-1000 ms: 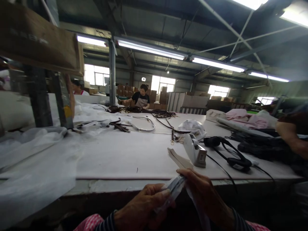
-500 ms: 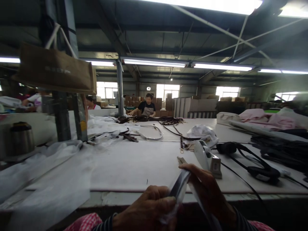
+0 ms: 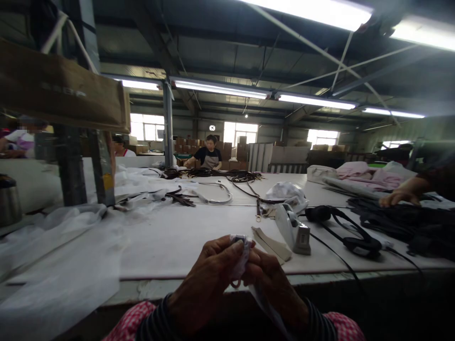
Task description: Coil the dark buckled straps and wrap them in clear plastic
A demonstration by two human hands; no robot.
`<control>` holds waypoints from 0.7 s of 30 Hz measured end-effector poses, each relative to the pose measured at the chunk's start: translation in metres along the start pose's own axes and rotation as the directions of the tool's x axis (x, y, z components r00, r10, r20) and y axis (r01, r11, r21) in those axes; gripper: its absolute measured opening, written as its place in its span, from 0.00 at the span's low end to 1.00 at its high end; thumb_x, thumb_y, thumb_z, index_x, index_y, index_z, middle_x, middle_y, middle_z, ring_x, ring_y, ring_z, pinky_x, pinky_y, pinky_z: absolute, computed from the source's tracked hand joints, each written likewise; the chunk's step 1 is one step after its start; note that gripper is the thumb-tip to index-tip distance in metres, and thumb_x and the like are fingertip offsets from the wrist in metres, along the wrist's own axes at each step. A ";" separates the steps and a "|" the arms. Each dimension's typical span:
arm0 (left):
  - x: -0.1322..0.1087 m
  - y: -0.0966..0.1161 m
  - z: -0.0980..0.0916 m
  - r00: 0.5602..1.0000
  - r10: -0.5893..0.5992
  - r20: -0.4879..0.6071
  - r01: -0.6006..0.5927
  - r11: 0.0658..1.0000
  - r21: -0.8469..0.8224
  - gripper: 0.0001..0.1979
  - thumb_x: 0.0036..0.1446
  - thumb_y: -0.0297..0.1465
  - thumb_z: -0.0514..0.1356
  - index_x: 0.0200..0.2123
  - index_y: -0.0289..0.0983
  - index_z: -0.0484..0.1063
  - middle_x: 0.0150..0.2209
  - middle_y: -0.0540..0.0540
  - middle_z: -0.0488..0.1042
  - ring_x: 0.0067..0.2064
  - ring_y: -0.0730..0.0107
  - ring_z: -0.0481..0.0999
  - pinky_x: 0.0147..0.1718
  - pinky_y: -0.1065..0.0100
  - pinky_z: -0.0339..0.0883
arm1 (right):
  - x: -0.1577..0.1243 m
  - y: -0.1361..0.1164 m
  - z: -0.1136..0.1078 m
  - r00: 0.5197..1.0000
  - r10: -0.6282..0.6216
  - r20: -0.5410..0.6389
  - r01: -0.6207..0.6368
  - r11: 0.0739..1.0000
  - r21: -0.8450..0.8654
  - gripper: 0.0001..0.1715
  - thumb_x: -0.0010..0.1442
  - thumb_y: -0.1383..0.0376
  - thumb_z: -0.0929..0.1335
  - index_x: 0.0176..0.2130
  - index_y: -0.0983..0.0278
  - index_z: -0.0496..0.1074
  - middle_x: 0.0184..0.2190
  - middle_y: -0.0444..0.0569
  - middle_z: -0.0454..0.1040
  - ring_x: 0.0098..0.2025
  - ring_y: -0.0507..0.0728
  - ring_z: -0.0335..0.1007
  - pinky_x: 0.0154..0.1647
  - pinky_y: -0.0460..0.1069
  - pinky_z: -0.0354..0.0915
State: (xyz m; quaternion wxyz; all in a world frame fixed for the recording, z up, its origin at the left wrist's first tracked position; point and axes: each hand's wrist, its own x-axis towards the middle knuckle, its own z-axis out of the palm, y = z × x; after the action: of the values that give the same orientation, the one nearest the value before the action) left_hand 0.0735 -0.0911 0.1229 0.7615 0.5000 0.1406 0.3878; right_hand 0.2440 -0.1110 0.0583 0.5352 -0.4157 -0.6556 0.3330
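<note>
My left hand and my right hand meet just above the table's near edge. Between them they pinch a dark strap wrapped in whitish plastic film, and the left thumb presses on its upper end. Below the fingers a small ring-like loop pokes out, partly hidden. A pale strip hangs down beside my right hand. Beyond that hand lie beige card strips, with a grey tape dispenser behind them.
On the white table are crumpled white sheets at left, dark straps farther back and a black headset at right. Another person's hand rests on black fabric. Across the table stands a co-worker.
My hands have come together and turned the wrapped strap; the right hand moved in toward the left. The card strips are now uncovered. A person's hand has appeared at right.
</note>
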 end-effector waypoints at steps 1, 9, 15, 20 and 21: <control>0.004 -0.003 -0.003 0.999 0.014 -0.047 -0.015 1.000 -0.021 0.13 0.61 0.37 0.68 0.40 0.31 0.80 0.33 0.42 0.78 0.31 0.72 0.76 0.28 0.75 0.65 | -0.001 0.001 0.005 0.999 0.028 0.031 -0.029 0.999 0.025 0.25 0.70 0.46 0.64 0.36 0.64 0.72 0.25 0.45 0.70 0.26 0.53 0.65 0.28 0.47 0.63; 0.002 -0.012 -0.019 0.967 -0.238 -0.089 0.246 0.965 0.092 0.14 0.58 0.39 0.70 0.35 0.32 0.78 0.22 0.52 0.66 0.20 0.82 0.59 0.18 0.80 0.51 | -0.008 -0.007 -0.056 1.000 -0.014 -0.017 0.007 0.939 -0.343 0.25 0.70 0.49 0.65 0.31 0.64 0.70 0.22 0.41 0.65 0.24 0.50 0.61 0.27 0.45 0.59; 0.023 -0.004 0.016 0.915 -0.402 0.032 0.369 0.867 0.335 0.17 0.54 0.41 0.72 0.30 0.32 0.76 0.24 0.50 0.67 0.22 0.80 0.62 0.19 0.80 0.55 | -0.033 -0.066 -0.130 0.959 -0.278 0.061 0.197 0.497 -0.845 0.17 0.74 0.62 0.59 0.47 0.67 0.73 0.34 0.49 0.75 0.35 0.54 0.72 0.40 0.46 0.62; 0.057 0.006 0.049 0.886 -0.443 0.136 0.301 0.774 0.558 0.16 0.58 0.44 0.67 0.34 0.35 0.78 0.22 0.51 0.69 0.20 0.80 0.57 0.16 0.81 0.45 | -0.036 -0.088 -0.169 0.876 -0.447 0.181 0.217 0.029 -0.976 0.14 0.74 0.67 0.59 0.45 0.68 0.73 0.34 0.51 0.76 0.35 0.55 0.71 0.37 0.47 0.61; 0.060 0.007 0.051 0.879 -0.455 0.141 0.294 0.751 0.591 0.16 0.57 0.45 0.66 0.35 0.36 0.78 0.21 0.51 0.69 0.20 0.79 0.56 0.16 0.81 0.45 | -0.037 -0.088 -0.174 0.855 -0.467 0.225 0.230 -0.046 -0.972 0.14 0.74 0.68 0.60 0.44 0.68 0.73 0.33 0.50 0.75 0.33 0.54 0.70 0.36 0.47 0.60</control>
State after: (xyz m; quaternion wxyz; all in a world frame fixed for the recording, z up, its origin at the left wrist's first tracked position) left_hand 0.1408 -0.0792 0.1632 0.6584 0.7081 0.2372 0.0942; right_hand 0.4004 -0.1839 0.1561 0.2271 -0.5096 -0.7334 -0.3884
